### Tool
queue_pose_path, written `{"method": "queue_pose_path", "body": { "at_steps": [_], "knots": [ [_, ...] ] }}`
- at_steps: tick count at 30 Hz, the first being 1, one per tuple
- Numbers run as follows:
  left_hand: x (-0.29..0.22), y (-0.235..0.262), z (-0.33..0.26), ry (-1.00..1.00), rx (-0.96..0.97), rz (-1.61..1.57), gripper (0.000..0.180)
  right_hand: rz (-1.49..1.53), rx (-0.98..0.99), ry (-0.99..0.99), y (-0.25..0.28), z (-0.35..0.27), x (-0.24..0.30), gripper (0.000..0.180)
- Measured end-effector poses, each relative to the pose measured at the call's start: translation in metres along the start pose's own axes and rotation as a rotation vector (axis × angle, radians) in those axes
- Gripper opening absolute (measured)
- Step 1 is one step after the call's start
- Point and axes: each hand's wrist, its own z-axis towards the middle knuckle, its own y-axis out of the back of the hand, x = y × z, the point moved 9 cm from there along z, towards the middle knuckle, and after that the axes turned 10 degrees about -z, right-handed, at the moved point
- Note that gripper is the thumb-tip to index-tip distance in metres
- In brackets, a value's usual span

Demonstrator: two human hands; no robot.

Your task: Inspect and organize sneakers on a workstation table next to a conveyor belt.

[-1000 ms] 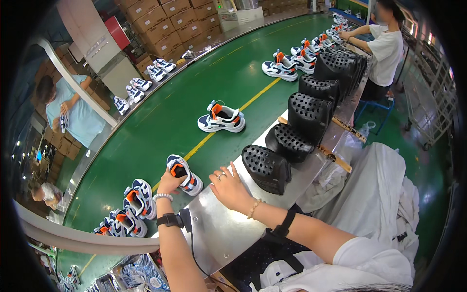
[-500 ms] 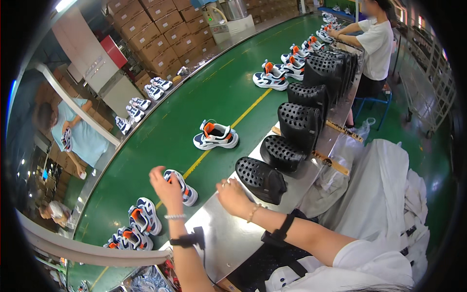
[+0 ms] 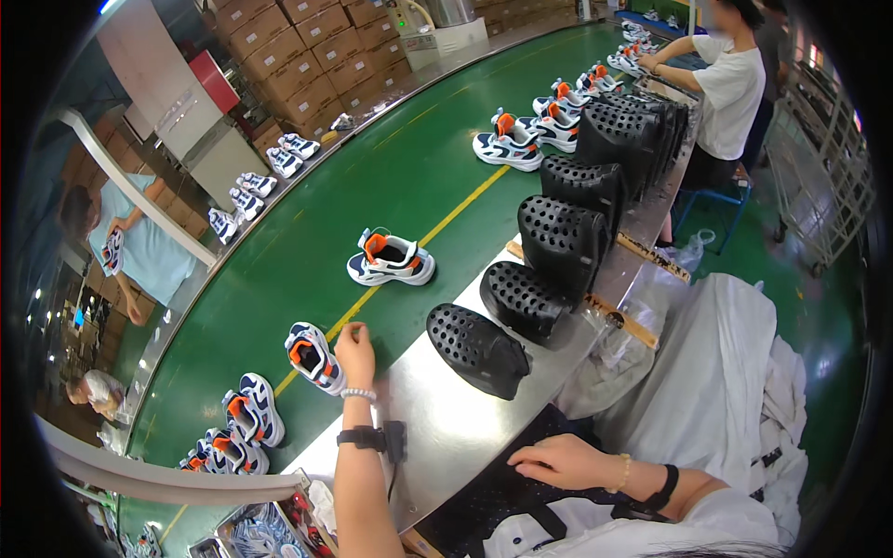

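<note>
A white and navy sneaker with an orange lining (image 3: 314, 358) stands on the green conveyor belt. Just to its right is my left hand (image 3: 355, 355), fingers loosely bent with nothing visible in them; whether it touches the shoe's side I cannot tell. My right hand (image 3: 561, 462) hovers low near my lap, open and empty, its fingers stretched toward the left. Another sneaker (image 3: 393, 260) sits farther up the belt. On the metal ledge beside the belt, a black perforated shoe-shaped piece (image 3: 476, 349) lies nearest my hands, with several similar black pieces (image 3: 558, 237) lined up behind it.
More sneakers stand on the belt at the lower left (image 3: 244, 418) and far end (image 3: 508, 144). A white curved frame bar (image 3: 167, 456) crosses the lower left. Grey cloth (image 3: 693, 372) hangs at the right. People work across the belt (image 3: 149, 242) and farther along (image 3: 730, 88).
My left hand has come off the top of the near sneaker to its right side. My right hand has drawn back from the belt edge toward my lap. The view has shifted slightly.
</note>
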Motion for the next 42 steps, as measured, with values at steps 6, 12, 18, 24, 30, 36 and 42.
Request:
{"method": "queue_pose_path", "body": {
  "at_steps": [6,12,18,24,30,36,42],
  "knots": [
    [-0.099,-0.053,-0.031,-0.495,0.145,0.077,0.039,0.106,-0.151,-0.100,0.036,-0.018,-0.014,0.016],
    [-0.131,-0.089,-0.009,-0.634,0.167,0.209,0.048,-0.281,-1.074,0.091,0.174,-0.028,0.028,0.021],
    [-0.124,-0.112,0.008,-0.439,0.185,0.365,0.065,-0.396,-0.889,-0.047,0.191,0.016,0.003,0.042],
    [-0.115,-0.104,0.019,-0.411,0.229,0.303,0.056,-0.393,-0.699,-0.092,0.164,0.030,-0.029,0.051],
    [-0.098,-0.052,0.016,-0.423,0.431,0.625,0.035,-0.244,-0.741,-0.147,0.154,0.033,-0.041,0.053],
    [-0.068,-0.012,0.011,-0.223,0.711,0.746,0.021,-0.235,-0.800,-0.163,0.153,0.036,-0.040,0.063],
    [-0.084,0.002,0.022,-0.468,0.195,0.401,0.016,-0.250,-0.788,-0.142,0.149,0.038,-0.041,0.059]
  ]
}}
